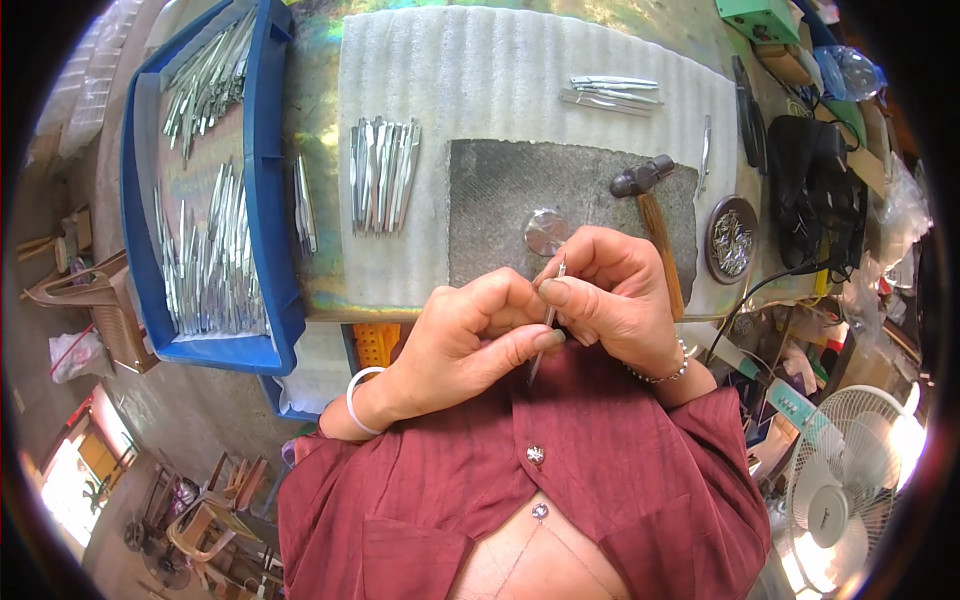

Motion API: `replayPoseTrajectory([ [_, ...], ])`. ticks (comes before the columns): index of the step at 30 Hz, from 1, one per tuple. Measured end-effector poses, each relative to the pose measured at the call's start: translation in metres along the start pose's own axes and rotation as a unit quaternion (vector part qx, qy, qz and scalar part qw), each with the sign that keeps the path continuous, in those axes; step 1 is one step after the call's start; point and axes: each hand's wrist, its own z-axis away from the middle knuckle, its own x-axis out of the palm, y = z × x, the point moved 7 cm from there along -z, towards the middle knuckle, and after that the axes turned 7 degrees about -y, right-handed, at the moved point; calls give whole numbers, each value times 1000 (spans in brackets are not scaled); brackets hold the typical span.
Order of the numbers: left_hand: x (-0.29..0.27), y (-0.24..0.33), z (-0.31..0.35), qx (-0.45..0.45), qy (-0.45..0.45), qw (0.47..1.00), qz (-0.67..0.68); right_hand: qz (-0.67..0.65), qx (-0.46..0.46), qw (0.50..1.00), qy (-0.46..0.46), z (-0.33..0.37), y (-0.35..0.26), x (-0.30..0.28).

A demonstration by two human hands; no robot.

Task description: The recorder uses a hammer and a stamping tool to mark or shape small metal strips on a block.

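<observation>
Close in front of my chest, my left hand (474, 336) and my right hand (622, 300) pinch one slim metal piece (549, 317) between thumbs and fingers. It stands nearly upright, its upper tip by my right fingertips and its lower end below my left thumb. My fingers hide part of it, so its exact kind is unclear. Just beyond my hands, a clear round disc (546, 232) lies on a dark textured slab (490, 190). A hammer (656, 225) with a wooden handle rests over the slab's right side, near my right hand.
At left, a blue tray (285, 200) holds many slim metal pieces. More lie in a row (384, 175) and a small stack (612, 95) on the white foam sheet (450, 60). At right are a round dish (714, 262) of small metal parts, black cables and a fan (840, 490).
</observation>
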Motion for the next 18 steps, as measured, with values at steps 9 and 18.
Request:
replayPoseTrajectory([
  [9,0,-6,-2,-49,-62,996,47,10,17,1000,9,-5,-3,0],
  [18,1,-6,-5,-64,-55,979,184,22,26,999,20,-11,-4,0],
])
